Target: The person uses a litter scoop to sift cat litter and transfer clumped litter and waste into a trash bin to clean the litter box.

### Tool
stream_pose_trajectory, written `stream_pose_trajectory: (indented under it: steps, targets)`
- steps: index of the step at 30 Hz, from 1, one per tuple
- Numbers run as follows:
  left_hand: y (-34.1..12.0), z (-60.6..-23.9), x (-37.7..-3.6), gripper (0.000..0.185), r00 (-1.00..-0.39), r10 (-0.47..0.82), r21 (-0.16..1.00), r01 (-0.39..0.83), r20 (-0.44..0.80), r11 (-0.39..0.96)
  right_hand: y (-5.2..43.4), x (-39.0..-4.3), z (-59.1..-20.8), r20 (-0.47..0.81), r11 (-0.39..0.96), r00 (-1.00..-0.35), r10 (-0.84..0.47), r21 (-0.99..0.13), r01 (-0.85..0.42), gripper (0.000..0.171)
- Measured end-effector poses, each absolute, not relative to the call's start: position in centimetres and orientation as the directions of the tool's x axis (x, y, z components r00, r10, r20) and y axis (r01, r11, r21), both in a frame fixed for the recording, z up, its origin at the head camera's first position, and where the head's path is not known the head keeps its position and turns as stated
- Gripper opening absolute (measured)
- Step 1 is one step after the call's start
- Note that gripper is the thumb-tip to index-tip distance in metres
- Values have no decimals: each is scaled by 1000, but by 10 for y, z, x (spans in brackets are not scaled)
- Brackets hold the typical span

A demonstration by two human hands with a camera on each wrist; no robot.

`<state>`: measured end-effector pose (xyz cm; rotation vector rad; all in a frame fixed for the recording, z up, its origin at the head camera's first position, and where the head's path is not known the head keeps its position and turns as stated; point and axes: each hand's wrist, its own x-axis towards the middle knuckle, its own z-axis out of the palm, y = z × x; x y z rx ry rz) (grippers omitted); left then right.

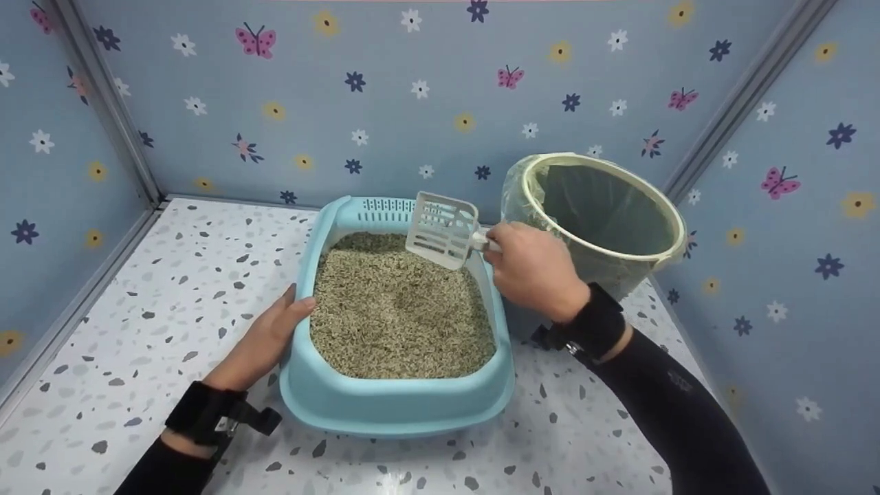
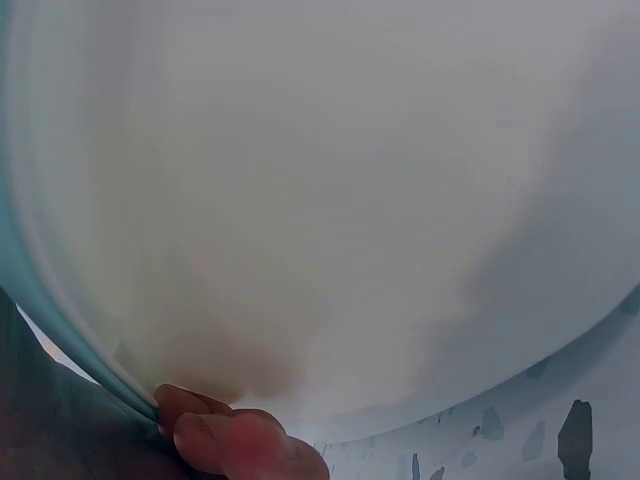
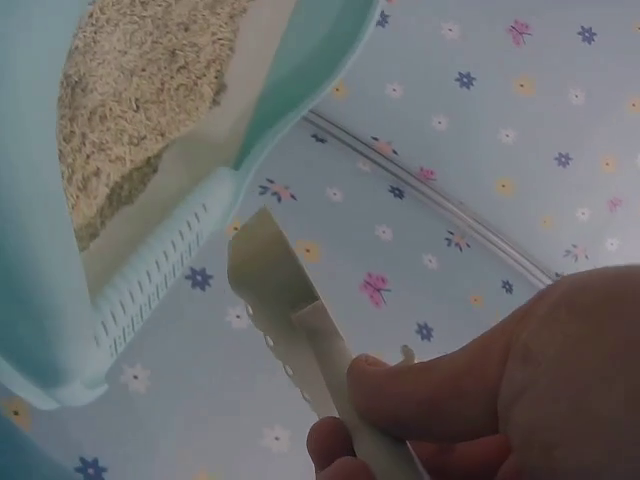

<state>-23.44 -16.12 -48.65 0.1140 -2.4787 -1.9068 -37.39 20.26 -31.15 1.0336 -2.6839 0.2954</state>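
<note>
A light blue litter box (image 1: 395,405) filled with beige granular litter (image 1: 399,309) sits mid-floor. My left hand (image 1: 271,337) grips its left rim, thumb over the edge; in the left wrist view the fingers (image 2: 235,440) curl under the rim against the pale wall (image 2: 330,200). My right hand (image 1: 533,268) holds the handle of a white slotted scoop (image 1: 442,229), raised above the box's far right side. In the right wrist view the scoop (image 3: 275,280) points away from the box (image 3: 150,270), thumb along its handle. I see nothing on the scoop.
A pale green bin (image 1: 650,258) lined with a clear bag stands right behind the box, tilted toward me. Flowered blue walls (image 1: 412,103) close in on three sides. Speckled white floor (image 1: 137,323) stretches left of the box.
</note>
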Motion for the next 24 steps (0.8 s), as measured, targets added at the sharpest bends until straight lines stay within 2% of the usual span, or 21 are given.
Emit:
stream_pose_trajectory:
  steps: [4, 7, 10, 16, 21, 24]
  targets:
    - [-161, -487, -234, 91, -997, -66, 963, -49, -33, 266, 183, -383, -325, 70, 711, -722, -689, -129, -691, 21]
    - [-161, -486, -235, 91, -997, -67, 958, -57, -40, 279, 173, -390, -331, -93, 684, -680, -728, -171, -709, 25]
    - [-162, -485, -235, 92, -997, -64, 960, -63, -48, 273, 164, -395, -336, -198, 672, -643, -740, -183, -717, 30]
    - [-162, -486, -235, 91, -998, -54, 968, -54, -42, 244, 150, -401, -343, -326, 674, -602, -728, -188, -714, 33]
    - [-162, -486, -233, 90, -997, -60, 971, -68, -55, 228, 145, -403, -346, -362, 679, -591, -721, -198, -707, 30]
    - [-162, -486, -233, 90, -997, -60, 970, -66, -54, 233, 146, -402, -346, -376, 679, -585, -719, -201, -706, 34]
